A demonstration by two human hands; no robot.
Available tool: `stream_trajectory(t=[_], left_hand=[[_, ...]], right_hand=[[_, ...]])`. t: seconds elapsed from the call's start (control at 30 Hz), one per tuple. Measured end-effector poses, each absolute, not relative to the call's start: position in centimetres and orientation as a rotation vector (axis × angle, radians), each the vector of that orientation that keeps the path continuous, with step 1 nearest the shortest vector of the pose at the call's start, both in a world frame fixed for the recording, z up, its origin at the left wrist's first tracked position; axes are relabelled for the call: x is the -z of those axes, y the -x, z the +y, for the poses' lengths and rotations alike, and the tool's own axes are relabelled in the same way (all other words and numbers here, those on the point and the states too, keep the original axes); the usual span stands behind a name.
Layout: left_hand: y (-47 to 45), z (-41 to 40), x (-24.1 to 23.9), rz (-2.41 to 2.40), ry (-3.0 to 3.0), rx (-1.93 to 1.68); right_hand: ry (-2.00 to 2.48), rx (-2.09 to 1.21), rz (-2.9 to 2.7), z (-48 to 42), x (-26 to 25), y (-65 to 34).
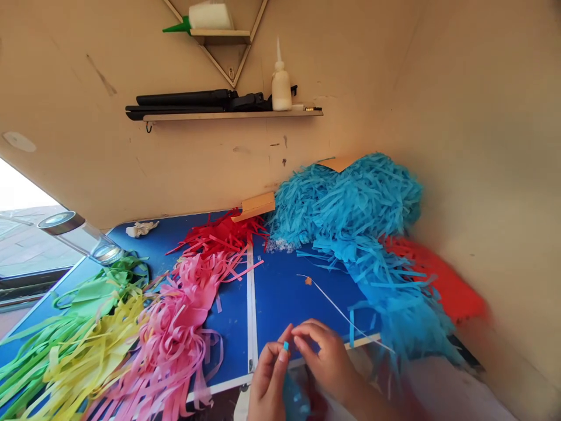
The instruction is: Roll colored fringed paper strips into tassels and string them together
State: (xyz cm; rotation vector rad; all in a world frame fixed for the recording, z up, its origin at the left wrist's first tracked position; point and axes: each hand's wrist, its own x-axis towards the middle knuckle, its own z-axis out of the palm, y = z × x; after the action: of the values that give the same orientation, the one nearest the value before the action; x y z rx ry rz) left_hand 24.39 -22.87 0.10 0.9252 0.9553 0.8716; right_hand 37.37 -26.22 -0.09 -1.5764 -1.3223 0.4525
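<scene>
Just past the table's front edge, my left hand (270, 374) is closed in a pinch. A small bit of blue paper strip (286, 346) sticks out between its thumb and finger. My right hand (328, 358) is right beside it, thumb and fingers pinched together close to the left fingertips; what they hold, if anything, is too small to make out. Under the hands hangs some blurred blue paper (294, 394). Beyond the right hand, a thin white stick or wire (335, 305) lies aslant across the blue table (284, 304), with a small brown scrap (308, 280) near its far end.
Fringed tissue paper covers much of the table: green (94, 295), yellow (94, 351), pink (175, 318), red (219, 234) and a large blue heap (350, 199). A glass jar (83, 237) leans at the left. A wall shelf (232, 116) carries a glue bottle (281, 88).
</scene>
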Motion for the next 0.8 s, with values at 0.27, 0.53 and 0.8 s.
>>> stream_trajectory(t=[0.27, 0.53, 0.8], left_hand=[[-24.9, -23.8, -0.9, 0.909, -0.943, -0.868], [-25.2, -24.6, -0.1, 0.914, -0.86, -0.918], [-24.9, -23.9, -1.1, 0.953, -1.187, -0.907]], right_hand=[[1.708, -0.541, -1.16, -27.3, -0.2, -37.7], [1.612, -0.3, -1.129, -27.7, 1.4, -37.2], [1.332, -0.944, -0.709, -27.6, 0.1, -37.6]])
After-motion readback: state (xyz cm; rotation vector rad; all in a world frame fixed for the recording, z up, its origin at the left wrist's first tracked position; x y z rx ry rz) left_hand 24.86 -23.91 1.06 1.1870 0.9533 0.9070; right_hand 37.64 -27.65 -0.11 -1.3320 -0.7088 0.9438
